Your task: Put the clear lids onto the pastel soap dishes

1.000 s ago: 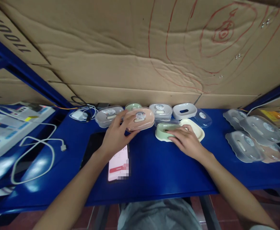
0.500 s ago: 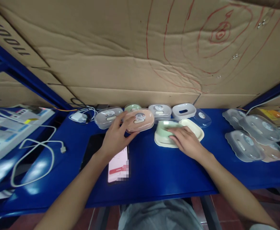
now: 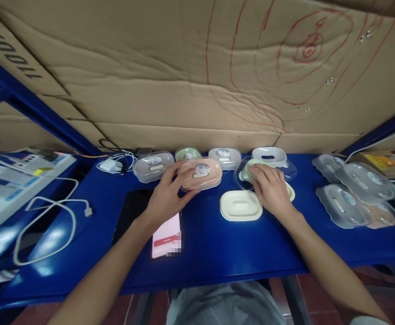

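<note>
My left hand point(image 3: 168, 192) grips a pink oval box with a clear cover point(image 3: 202, 175), fingers over its top and thumb at its near edge. My right hand point(image 3: 272, 185) has its fingers closed over a pale green oval piece point(image 3: 254, 167), which is partly hidden under them. Beneath that piece is a clear plastic cover point(image 3: 238, 179). A cream oval piece point(image 3: 241, 205) with a raised middle lies just in front. Another cream piece point(image 3: 290, 192) shows only its edge beside my right wrist.
Grey covered boxes point(image 3: 154, 166) and a green one point(image 3: 188, 154) line the back, with a white slotted piece point(image 3: 269, 155). Stacked covered boxes point(image 3: 356, 194) lie right. A phone point(image 3: 165, 239), white cable point(image 3: 45, 203) and power strips point(image 3: 21, 185) are left. Cardboard point(image 3: 150, 67) stands behind.
My right hand has moved right and back, lifting the green piece off the cream pieces. The front cream piece is now uncovered. My left hand and the pink box have shifted slightly right and nearer.
</note>
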Demonstrator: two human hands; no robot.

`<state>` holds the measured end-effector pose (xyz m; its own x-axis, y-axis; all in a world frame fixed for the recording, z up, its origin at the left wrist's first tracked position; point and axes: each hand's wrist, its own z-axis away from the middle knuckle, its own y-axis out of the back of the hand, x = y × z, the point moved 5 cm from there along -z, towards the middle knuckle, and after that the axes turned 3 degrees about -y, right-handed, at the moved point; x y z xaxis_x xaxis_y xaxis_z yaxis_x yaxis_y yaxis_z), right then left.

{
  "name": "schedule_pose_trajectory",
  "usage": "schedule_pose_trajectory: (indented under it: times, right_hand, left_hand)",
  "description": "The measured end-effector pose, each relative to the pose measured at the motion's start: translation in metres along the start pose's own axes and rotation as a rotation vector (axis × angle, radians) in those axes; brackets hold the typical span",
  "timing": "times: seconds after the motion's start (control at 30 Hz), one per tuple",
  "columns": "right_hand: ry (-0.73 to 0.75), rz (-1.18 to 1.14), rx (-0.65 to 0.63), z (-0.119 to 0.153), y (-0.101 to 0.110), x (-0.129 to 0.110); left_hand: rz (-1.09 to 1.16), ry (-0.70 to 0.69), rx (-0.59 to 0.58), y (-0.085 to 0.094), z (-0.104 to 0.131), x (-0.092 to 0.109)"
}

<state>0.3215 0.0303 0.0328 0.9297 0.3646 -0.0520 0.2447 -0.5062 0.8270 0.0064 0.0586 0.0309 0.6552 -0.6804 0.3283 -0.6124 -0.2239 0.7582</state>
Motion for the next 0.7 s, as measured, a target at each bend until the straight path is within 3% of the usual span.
schedule_pose_trajectory:
  times: [0.3,0.47,0.7]
  right_hand:
    - [0.241,-0.268,-0.172,0.01,-0.017,-0.056]
    - [0.209,-0.309,-0.134,0.01,-0.016,-0.053]
    - [0.176,-0.331,-0.125,0.007,-0.012,-0.051]
  left_hand:
    - [0.199,-0.038,-0.135,-0.014,0.008,0.021]
    - [0.273,-0.026,-0.172,-0.024,0.012,0.018]
    - [0.336,0.044,-0.214,-0.024,0.01,0.015]
